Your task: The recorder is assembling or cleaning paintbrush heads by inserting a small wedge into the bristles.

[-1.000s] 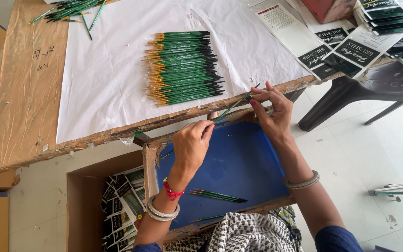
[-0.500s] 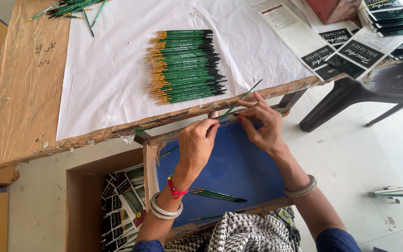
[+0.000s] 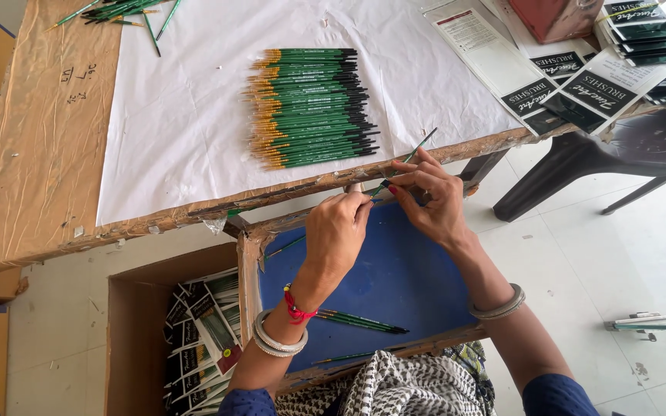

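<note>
- Green-handled paintbrush [image 3: 404, 163]: held tilted above the near edge of the table [image 3: 40, 154], its upper end over the white sheet [image 3: 186, 108].
- Right hand [image 3: 433, 196]: fingers pinch the paintbrush mid-handle.
- Left hand [image 3: 337, 231]: fingertips pinch the lower end of the paintbrush, just beside the right hand.
- Blue tray [image 3: 395, 277]: directly below both hands, off the table's near edge; loose brushes [image 3: 360, 320] lie in it.
- Stacked brushes [image 3: 310, 106]: on the white sheet, just beyond the hands.
- Brush packets [image 3: 580, 85]: at the table's right end.
</note>
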